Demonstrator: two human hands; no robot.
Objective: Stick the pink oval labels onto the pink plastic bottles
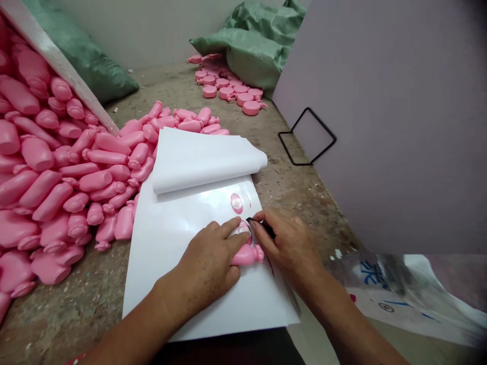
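Observation:
A stack of white sheets (182, 253) lies at the front of the worktop, its upper sheets folded back. Near the right edge are oval pink labels (236, 203). My left hand (207, 261) rests on the sheets, fingertips at the lower label, with a small pink bottle (245, 255) held under its fingers and its capped end pointing right. In my right hand (285, 241) is a slim black tool, pinched between thumb and fingers; its dark tip meets the sheet beside the lower label, close to my left index fingertip.
Many pink bottles (95, 180) are heaped at the left, around a white board (64, 66). Round pink pieces (227, 93) lie at the back beside a green sack (254, 50). A grey panel with a black wire frame (331, 147) and a printed plastic bag (403, 299) are at the right.

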